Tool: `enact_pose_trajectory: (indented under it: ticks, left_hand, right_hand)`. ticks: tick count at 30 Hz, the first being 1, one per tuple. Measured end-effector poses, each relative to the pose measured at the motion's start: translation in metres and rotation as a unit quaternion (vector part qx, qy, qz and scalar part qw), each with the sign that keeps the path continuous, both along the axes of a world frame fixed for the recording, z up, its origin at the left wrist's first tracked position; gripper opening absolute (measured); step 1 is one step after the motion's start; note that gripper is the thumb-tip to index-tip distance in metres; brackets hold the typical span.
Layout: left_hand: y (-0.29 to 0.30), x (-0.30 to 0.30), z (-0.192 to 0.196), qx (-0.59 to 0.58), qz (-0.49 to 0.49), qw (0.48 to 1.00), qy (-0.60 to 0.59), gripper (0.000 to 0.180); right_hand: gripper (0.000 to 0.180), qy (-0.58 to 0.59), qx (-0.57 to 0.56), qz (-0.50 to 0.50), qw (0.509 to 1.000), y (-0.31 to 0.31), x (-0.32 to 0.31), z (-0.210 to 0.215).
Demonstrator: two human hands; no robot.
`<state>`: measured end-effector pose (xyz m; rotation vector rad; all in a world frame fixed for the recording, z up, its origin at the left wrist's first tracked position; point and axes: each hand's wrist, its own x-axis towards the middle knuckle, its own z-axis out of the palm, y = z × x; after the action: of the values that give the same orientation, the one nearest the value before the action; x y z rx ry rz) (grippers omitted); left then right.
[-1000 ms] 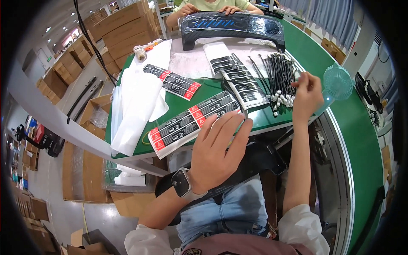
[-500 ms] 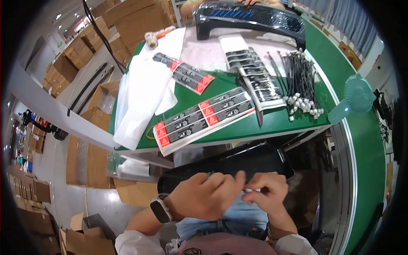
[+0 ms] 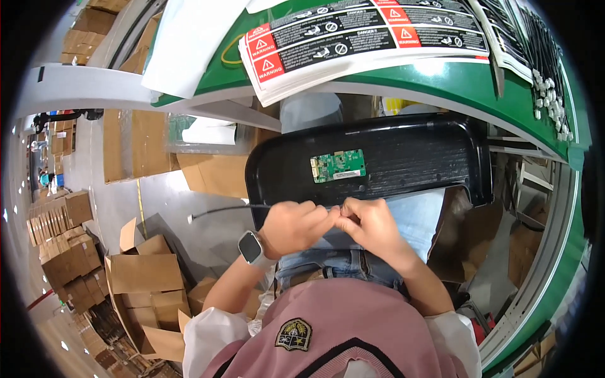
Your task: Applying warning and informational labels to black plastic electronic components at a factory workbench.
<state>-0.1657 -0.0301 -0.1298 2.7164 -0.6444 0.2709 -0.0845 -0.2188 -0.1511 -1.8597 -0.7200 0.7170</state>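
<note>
A thin black cable (image 3: 230, 208) with a white connector at its free end sticks out leftward from my left hand (image 3: 295, 228). That hand is closed around the cable, back upward, with a watch on the wrist. My right hand (image 3: 372, 230) is closed in a pinch, its fingertips meeting the left fingertips; the cable's other end seems to lie between them, mostly hidden. Just beyond my hands a black plastic shell (image 3: 416, 151) rests across my lap. Inside it lies a small green circuit board (image 3: 340, 166) with white sockets along its left edge.
Above the shell runs the green table (image 3: 435, 69) edge, bearing a stack of warning label sheets (image 3: 328, 47), white paper (image 3: 189, 44) and a bundle of black cables with white connectors (image 3: 548, 94). Cardboard boxes (image 3: 148, 271) stand on the floor at left.
The view has tilted down, so the circuit board in the shell and the cable trailing left now show. My fingertips have come together, with my left hand lowered and turned.
</note>
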Motion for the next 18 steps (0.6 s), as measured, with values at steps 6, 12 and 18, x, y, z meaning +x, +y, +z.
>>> enact_pose_trajectory:
  ticks: [6,12,18]
  left_hand:
    - [0.045,0.025,-0.033,-0.120,0.215,0.967,0.065,0.013]
    - [0.054,0.042,-0.045,-0.145,0.209,0.957,0.143,0.013]
    - [0.055,0.051,-0.039,-0.068,0.134,0.981,0.125,0.015]
  right_hand:
    - [0.018,-0.124,-0.042,-0.053,0.990,0.009,0.019,-0.002]
    - [0.028,-0.139,-0.108,-0.092,0.980,0.007,0.033,-0.034]
    - [0.040,-0.269,-0.174,-0.128,0.939,0.015,0.031,-0.027]
